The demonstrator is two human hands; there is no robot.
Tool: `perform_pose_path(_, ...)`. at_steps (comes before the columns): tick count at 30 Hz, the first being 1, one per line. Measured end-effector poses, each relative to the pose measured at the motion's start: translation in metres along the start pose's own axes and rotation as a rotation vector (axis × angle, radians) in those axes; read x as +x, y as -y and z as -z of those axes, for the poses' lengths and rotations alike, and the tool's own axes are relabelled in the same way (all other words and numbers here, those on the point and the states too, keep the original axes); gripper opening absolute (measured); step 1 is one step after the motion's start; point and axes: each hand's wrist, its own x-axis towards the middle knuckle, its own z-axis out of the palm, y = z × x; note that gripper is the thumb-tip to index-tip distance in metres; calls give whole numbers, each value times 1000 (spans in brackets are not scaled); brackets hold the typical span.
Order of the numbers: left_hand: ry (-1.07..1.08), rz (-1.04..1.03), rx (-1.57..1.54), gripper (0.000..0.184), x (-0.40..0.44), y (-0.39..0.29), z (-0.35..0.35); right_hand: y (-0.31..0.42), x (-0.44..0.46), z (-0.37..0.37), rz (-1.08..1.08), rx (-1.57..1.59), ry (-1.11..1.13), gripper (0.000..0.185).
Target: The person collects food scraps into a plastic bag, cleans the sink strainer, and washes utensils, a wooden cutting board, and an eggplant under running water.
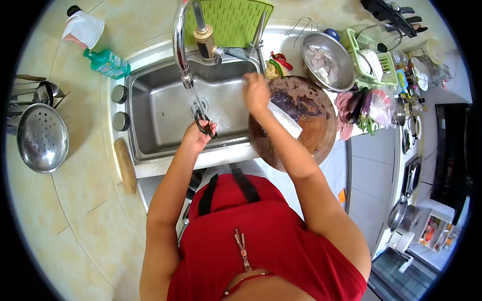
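My left hand [199, 136] is closed round the black handles of a pair of scissors [203, 122], whose blades point up beneath the faucet [186, 75]. Water appears to run from the spout over them, above the drain of the steel sink [155, 118]. Over the sink's right edge is my right hand [257, 93], its fingers blurred and partly turned from view; whether they hold anything is unclear. Beneath my right forearm, a broad pale blade [285, 120] lies on the round wooden chopping board [319, 118]. The board's surface is wet and dark-stained.
Behind the board are red and green chilies [281, 62], ginger [271, 71] and a steel bowl of meat pieces [334, 55]. A green rack [386, 70] and eggplants [355, 106] sit to the right. Left stand a green soap bottle [108, 64], two jars [120, 121] and a loofah [125, 165].
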Motion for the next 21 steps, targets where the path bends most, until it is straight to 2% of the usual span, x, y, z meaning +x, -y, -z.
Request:
perform_pose_path(1,14,16,-21,12,-1,-1,1,-24,17,-7,5,-95,-126,21)
perform_pose_path(3,81,11,-83,12,-5,-3,2,-68,42,-20,-88,-242,-147,19)
perform_pose_path(5,123,36,-121,12,-8,-7,4,-87,56,-12,-101,-312,-72,20)
perform_pose_path(9,65,33,-82,11,-12,-12,3,-128,74,-20,-63,-506,109,16)
perform_pose_path(10,86,22,-67,11,-14,-13,4,-131,77,-17,-94,-556,119,12)
perform_pose_path(11,106,10,-52,12,-16,-12,4,-135,79,-15,-124,-566,137,17)
perform_pose_path(13,110,1,-19,13,-21,-13,1,-147,83,-14,-129,-603,151,16)
perform_pose_path(17,40,4,13,13,-25,-12,-2,-146,85,-3,-107,-665,27,12)
perform_pose_path(21,-31,20,100,20,-22,-8,4,-118,79,-8,28,-646,260,25)
